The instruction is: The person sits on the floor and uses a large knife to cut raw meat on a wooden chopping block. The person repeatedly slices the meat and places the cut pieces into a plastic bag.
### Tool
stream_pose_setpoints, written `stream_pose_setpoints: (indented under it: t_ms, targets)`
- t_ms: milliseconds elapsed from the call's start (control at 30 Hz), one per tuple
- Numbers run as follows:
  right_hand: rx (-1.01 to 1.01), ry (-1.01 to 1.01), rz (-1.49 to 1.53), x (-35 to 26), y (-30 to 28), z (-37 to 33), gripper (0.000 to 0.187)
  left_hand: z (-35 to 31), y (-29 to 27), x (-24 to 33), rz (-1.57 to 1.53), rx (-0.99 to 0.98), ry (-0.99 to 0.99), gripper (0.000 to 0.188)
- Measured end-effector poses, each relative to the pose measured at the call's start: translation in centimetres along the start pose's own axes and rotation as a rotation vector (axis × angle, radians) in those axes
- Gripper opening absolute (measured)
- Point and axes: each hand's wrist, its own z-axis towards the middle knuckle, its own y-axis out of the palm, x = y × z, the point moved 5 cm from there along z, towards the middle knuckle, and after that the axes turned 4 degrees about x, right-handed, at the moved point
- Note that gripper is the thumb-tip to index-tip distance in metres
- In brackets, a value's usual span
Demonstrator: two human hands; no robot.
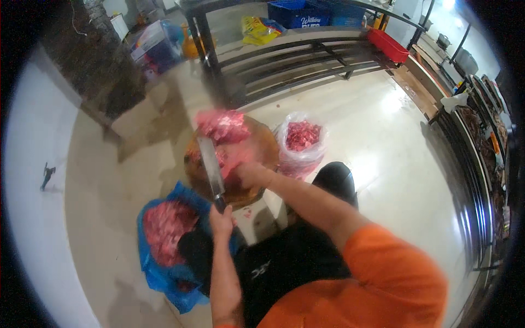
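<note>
My left hand is closed round the black handle of a large knife. Its broad blade points away from me across a round wooden chopping block. My right hand, blurred, is closed on a pink slab of raw meat on the block, right of the blade; its fingertips are hard to make out. Beyond the blade tip lies a larger red chunk of meat. A clear plastic bag of small cut meat pieces stands right of the block. Nearer, at left, a blue bag holds more raw meat.
A black metal rack stands beyond the block, with a red tray at its right end. Blue crates and a yellow packet are at the back. Loaded shelving lines the right. Meat scraps lie on the pale floor.
</note>
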Motion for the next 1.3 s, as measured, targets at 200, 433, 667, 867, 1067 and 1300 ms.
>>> stream_pose_setpoints:
  t_ms: [200, 433, 667, 867, 1067, 1300]
  targets:
    - [0.034, -0.125, -0.082, 11.4, -2.6, -3.0, 0.037, -1.0, 2.6, 0.5, -0.03, -0.086, -0.13, 0.029]
    - [0.343, 0.335, -0.249, 26.6, -15.0, -8.2, 0.024, -0.5, 2.8, 0.6, -0.069, -0.082, -0.066, 0.031]
    - [0.208, 0.351, -0.05, 11.2, -13.2, 4.8, 0.032, 0.0, -5.3, 1.5, -0.043, 0.252, 0.306, 0.026]
    - [0.493, 0.299, 0.317, 0.9, -0.9, 8.8, 0.026, 0.2, -6.1, 2.1, -0.291, 0.343, 0.197, 0.025]
    - [0.177, 0.3, 0.027, 2.0, 0.0, 5.6, 0.037, -1.8, -5.4, 2.7, -0.122, 0.23, 0.054, 0.03]
    - [0.344, 0.295, 0.334, 6.6, -2.6, -7.1, 0.024, -4.3, 0.8, 8.4, 0.342, 0.079, 0.369, 0.035]
